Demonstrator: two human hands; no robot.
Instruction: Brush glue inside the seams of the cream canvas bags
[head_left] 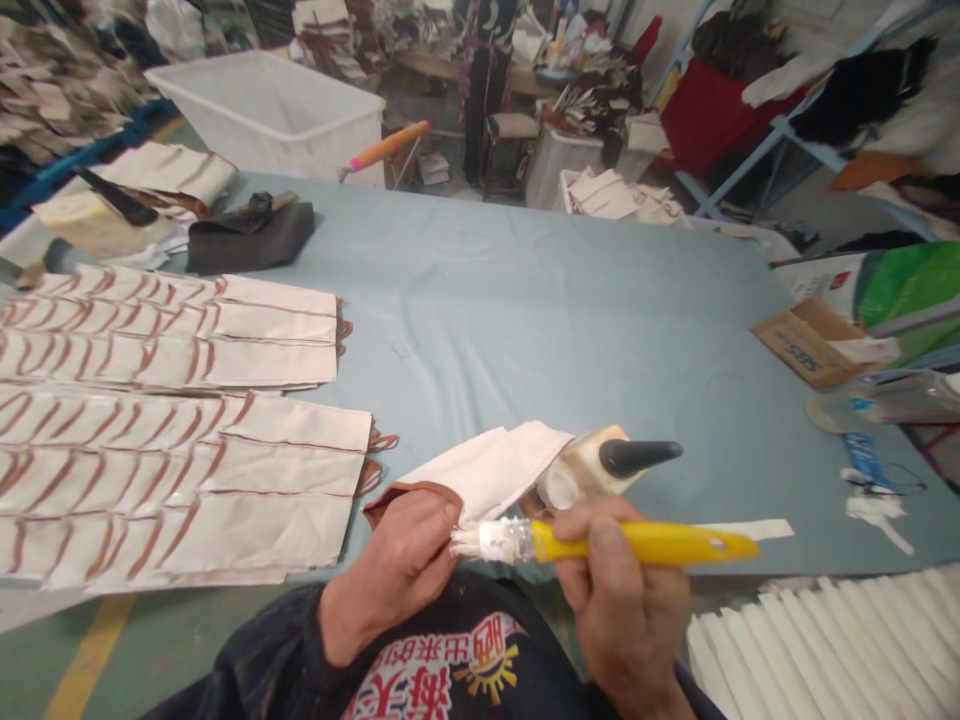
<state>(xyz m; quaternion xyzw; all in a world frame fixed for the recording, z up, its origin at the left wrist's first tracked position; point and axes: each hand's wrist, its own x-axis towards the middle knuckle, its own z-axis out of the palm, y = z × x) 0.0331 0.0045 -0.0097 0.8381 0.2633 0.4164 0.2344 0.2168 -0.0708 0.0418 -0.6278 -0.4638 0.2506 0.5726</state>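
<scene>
My left hand (397, 570) is closed on the near end of a cream fabric piece (495, 465) with a brown edge. In my right hand (622, 600) is a yellow-handled brush (660, 543), held level, its whitish bristles pointing left beside my left fingertips. Whether the bristles touch the fabric is hard to tell. Just behind the brush, a glue-stained bottle (589, 465) with a black nozzle (637, 457) lies on its side, partly behind the fabric and my right hand.
Stacked cream pieces with brown edges (180, 490) cover the left of the blue-grey table (540, 300). Dark cloth (251, 235) lies at the back left, a cardboard box (814, 340) at the right. White rolls (825, 650) are at the lower right. Behind stands a white bin (277, 110).
</scene>
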